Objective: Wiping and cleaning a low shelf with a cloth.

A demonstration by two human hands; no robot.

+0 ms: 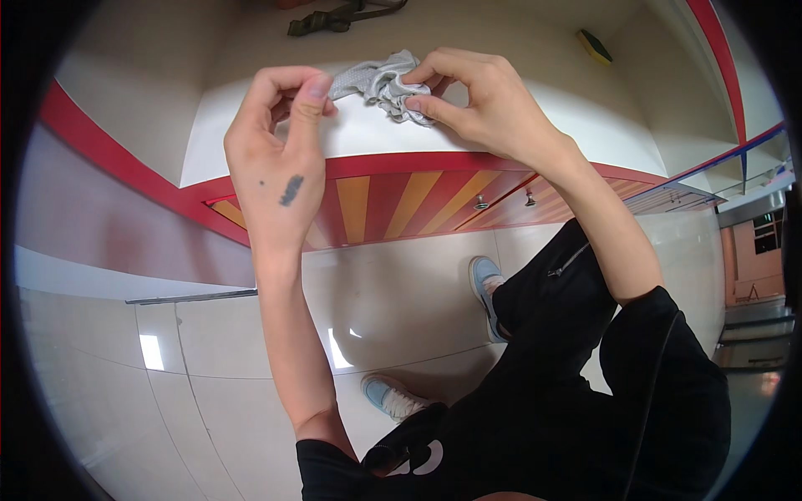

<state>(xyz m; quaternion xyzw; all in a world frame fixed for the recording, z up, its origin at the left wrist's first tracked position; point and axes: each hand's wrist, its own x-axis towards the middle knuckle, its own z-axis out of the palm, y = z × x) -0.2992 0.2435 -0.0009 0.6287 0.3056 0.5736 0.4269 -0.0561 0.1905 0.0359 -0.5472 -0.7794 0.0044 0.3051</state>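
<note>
A crumpled grey-white cloth (391,84) is at the front of a white cabinet shelf (369,134). My right hand (479,100) pinches the bunched right part of the cloth between thumb and fingers. My left hand (282,131) is raised at the cloth's left end, its thumb against the curled index finger. The cloth's thin left end reaches the left fingertips, which seem to pinch it; the exact contact is partly hidden behind them. A dark smudge marks the back of the left hand.
A yellow and dark green sponge (594,47) lies at the shelf's right rear. A dark green strap (329,22) lies at the back. Red and yellow striped cabinet doors (401,203) with metal knobs are below the shelf. My shoes stand on the tiled floor (401,300).
</note>
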